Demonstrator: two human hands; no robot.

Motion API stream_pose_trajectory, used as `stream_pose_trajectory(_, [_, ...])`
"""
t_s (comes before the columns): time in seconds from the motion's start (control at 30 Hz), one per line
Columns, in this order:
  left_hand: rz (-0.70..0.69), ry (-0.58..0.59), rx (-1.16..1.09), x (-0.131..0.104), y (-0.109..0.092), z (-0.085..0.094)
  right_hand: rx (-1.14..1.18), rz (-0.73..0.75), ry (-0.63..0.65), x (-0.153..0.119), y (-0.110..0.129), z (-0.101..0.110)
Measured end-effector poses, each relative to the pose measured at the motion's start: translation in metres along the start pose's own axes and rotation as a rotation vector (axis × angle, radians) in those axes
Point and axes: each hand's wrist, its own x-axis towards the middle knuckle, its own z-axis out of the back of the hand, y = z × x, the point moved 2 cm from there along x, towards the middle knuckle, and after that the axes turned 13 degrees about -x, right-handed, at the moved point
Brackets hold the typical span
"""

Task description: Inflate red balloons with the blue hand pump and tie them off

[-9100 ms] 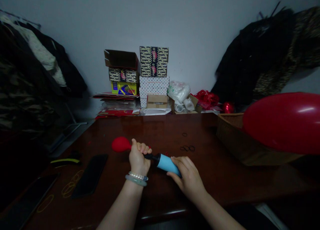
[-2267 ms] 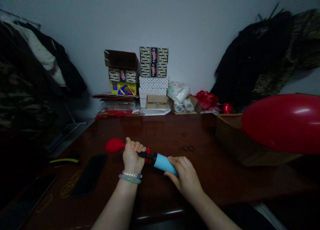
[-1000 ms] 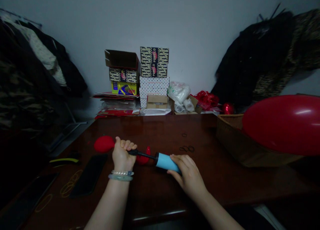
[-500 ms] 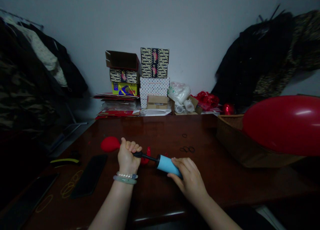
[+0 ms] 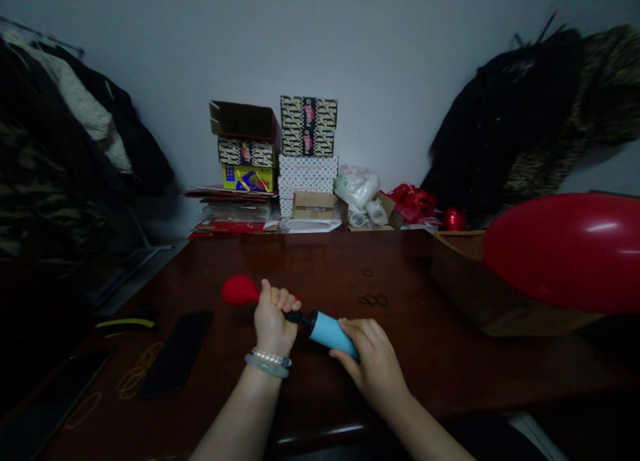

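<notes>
Left hand (image 5: 274, 319) clenches small balloon (image 5: 239, 291) and pump (image 5: 327, 332); right hand (image 5: 374, 355) clasps the pump. Balloon probably light, fragile: hold its neck (image 5: 255, 294).

"POMELO" ran sideways on both black-and-cream patterned cardboard boxes (image 5: 309, 126) atop the white dotted cardboard boxes (image 5: 308, 171); left of those, lettering on a yellow-and-blue cardboard box (image 5: 249, 179) was illegible.

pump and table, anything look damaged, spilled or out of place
Nothing looks spilled on the table, and the blue pump shows no damage, though the left hand and right hand partly cover it. Slightly untidy: black bands and yellow bands lie loose, and the large red balloon bulges above the brown bin.
</notes>
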Motion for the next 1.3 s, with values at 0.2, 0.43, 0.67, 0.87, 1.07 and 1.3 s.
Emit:
stream_pose_trajectory(0.2, [-0.074,-0.012,-0.005,0.009,-0.027,-0.005,0.007,0.025,0.001,0.002,-0.009,0.003])
stream_pose_trajectory(0.43, [-0.097,-0.011,-0.021,0.015,-0.041,-0.004,-0.034,0.030,-0.024,0.002,-0.017,0.006])
stream_pose_trajectory(0.67, [-0.059,-0.016,-0.022,0.008,-0.023,-0.003,-0.031,0.008,-0.003,0.000,-0.006,0.004])
stream_pose_trajectory(0.87, [-0.017,-0.019,-0.004,0.001,-0.005,-0.002,-0.047,-0.001,-0.022,0.000,0.001,0.003])
stream_pose_trajectory(1.07, [-0.013,-0.028,0.018,-0.003,0.004,-0.001,-0.011,0.002,-0.017,-0.003,-0.002,-0.004])
stream_pose_trajectory(1.3, [-0.057,-0.005,0.004,0.006,-0.020,-0.004,0.043,0.012,0.021,0.002,-0.003,0.001])
